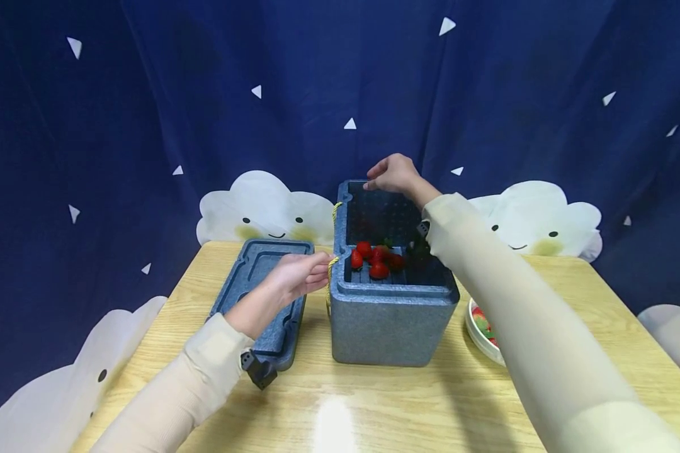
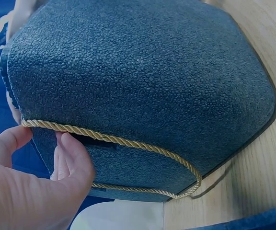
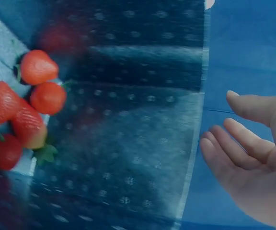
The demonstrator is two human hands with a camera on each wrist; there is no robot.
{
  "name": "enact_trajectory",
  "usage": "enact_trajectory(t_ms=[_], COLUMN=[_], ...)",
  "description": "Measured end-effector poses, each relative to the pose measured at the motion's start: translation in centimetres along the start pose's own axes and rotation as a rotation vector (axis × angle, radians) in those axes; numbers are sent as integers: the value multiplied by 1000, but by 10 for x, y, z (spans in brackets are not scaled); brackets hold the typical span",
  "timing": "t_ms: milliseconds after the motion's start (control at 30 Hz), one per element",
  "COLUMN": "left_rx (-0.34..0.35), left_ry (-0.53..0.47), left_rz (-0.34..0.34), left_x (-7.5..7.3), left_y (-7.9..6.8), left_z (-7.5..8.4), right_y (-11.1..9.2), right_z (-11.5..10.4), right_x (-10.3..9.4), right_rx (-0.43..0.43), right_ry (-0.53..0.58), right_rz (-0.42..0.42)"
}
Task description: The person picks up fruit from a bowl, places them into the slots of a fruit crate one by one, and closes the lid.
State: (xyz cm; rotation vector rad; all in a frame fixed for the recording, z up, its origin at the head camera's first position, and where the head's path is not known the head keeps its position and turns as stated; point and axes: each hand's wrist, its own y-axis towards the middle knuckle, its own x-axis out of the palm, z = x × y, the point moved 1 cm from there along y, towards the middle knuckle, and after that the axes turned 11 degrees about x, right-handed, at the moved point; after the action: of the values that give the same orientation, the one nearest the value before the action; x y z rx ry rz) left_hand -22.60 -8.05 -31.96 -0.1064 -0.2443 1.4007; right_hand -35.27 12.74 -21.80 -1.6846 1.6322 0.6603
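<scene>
A blue-grey foam box [image 1: 393,330] stands uncovered on the table. Several red strawberries [image 1: 379,270] lie inside it, bunched toward its left side; the right wrist view shows more strawberries [image 3: 38,67] close up. My right hand [image 1: 395,172] is over the far end of the box, its fingers loosely bent and nothing between them. At the box's left wall, my left hand [image 1: 299,275] touches the yellow twisted rope [image 2: 152,148] near the rim. The left thumb and fingers lie beside that rope, relaxed rather than wrapped round it.
Left of the box lies its blue-grey lid [image 1: 269,336], partly under my left forearm. A white bowl [image 1: 478,343] of strawberries stands to the right, partly hidden by my right sleeve. Behind the wooden table [image 1: 294,409] hangs a dark blue curtain [image 1: 294,38] with cloud shapes.
</scene>
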Motion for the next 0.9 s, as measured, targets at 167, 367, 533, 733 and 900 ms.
enact_trajectory(t_ms=[167, 367, 533, 733, 900], left_rx=[2, 14, 24, 27, 29], left_ry=[-10, -3, -5, 1, -6], left_rz=[5, 4, 13, 24, 23], left_x=[1, 2, 1, 0, -2], left_y=[1, 3, 4, 4, 4], left_z=[0, 0, -1, -1, -3], right_y=[-15, -38, -57, -74, -81], right_z=[-3, 13, 42, 86, 124], right_x=[-25, -55, -69, -74, -69], right_rx=[-33, -49, -17, -17, -38], right_ry=[-6, -30, -44, -88, -125], right_rz=[-1, 19, 32, 64, 64])
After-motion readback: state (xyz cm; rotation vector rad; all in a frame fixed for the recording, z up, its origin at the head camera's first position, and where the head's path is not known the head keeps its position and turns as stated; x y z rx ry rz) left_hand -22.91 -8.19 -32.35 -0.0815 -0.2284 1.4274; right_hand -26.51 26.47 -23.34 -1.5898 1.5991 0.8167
